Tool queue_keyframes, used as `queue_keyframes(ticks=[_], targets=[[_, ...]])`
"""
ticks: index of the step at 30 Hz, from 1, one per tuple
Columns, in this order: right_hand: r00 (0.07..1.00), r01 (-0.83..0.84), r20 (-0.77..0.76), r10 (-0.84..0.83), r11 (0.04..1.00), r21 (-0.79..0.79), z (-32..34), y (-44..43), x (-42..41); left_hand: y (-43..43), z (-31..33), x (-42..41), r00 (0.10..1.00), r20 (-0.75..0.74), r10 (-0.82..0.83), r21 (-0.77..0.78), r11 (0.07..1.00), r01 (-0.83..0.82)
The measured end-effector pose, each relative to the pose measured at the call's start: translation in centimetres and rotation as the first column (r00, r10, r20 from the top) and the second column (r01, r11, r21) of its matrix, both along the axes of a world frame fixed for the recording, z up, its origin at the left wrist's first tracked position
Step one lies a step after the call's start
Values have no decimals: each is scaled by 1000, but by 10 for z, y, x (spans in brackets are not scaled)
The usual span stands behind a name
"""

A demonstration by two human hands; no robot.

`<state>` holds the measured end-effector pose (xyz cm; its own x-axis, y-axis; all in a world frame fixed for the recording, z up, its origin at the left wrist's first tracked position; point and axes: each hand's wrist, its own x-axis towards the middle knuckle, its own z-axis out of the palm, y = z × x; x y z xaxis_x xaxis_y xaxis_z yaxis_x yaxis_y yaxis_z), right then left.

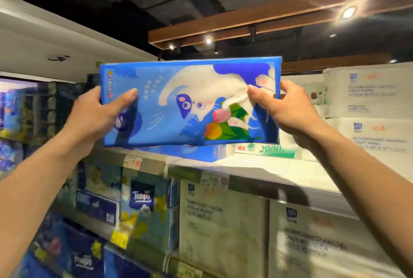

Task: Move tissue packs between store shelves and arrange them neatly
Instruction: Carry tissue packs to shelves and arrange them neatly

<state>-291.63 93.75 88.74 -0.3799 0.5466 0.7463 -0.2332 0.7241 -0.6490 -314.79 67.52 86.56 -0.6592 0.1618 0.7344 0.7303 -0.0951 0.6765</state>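
Note:
A blue tissue pack (169, 107) printed with a white cat and tulips is held up in front of me, above the top shelf (263, 172). My left hand (98, 116) grips its left end, thumb on the front face. My right hand (288, 110) grips its right end, thumb pinching the front. Another blue pack (192, 151) lies on the shelf just under the held one, mostly hidden by it.
White tissue cartons (371, 107) are stacked at the right of the top shelf. A white and green pack (268, 150) lies behind the held pack. Below stand Tempo packs (143, 206) and pale green cartons (223, 221). More blue packs (15, 116) fill the left shelves.

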Motion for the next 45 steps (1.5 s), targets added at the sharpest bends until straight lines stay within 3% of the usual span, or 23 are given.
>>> queue_keyframes(ticks=[6,13,16,23,28,34,41,45], targets=[[985,148,-88,-146,989,14,31,6,-69,43,50,-108,988,-117,-96,-55,994,90],[935,331,-115,-334,943,-47,43,19,-151,111,76,-209,973,-123,-195,-35,981,192],[892,435,-126,-434,900,-21,41,26,-182,135,70,-237,946,-79,-316,-29,949,315],[876,471,-110,-469,882,-9,49,52,-222,182,59,-266,965,-115,-234,-164,963,214],[904,426,63,-423,904,-43,37,71,-248,196,52,-293,960,-253,-121,-161,984,81],[877,452,159,-453,891,45,35,72,-266,197,55,-297,919,-393,-10,-169,984,-61],[854,462,256,-452,887,23,31,61,-249,172,30,-271,916,-389,-97,-195,981,21],[760,556,283,-586,810,186,18,31,-213,156,13,-234,894,-398,-207,-230,966,121]])
